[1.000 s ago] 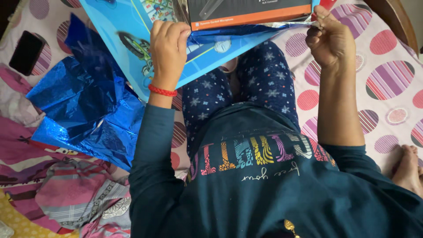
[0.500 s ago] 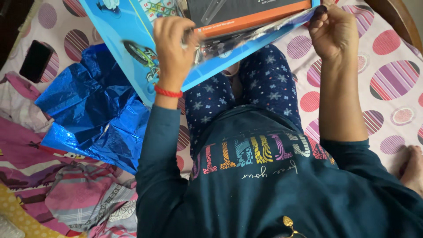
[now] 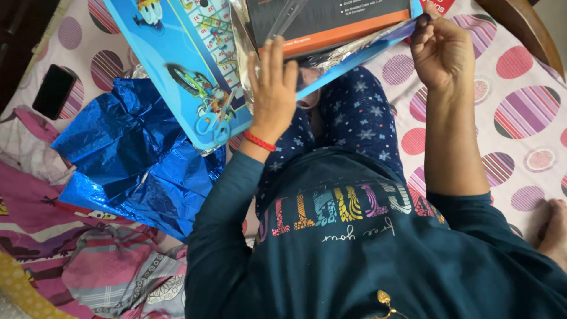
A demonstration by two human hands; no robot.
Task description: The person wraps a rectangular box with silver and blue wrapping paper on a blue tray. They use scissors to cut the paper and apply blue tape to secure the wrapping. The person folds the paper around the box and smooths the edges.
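A seated person's lap is seen from above, on a bedsheet patterned with pink and purple striped ovals. A black box with an orange band lies at twelve o'clock, partly wrapped in silver-backed foil wrapping and resting on a flat blue board-game box. The left hand, fingers straight and spread, is pressed flat against the foil at the box's near edge. The right hand, at one o'clock, is closed, pinching the foil's corner between thumb and fingers. Crumpled blue foil paper is spread at nine o'clock, beside a dark phone at ten o'clock.
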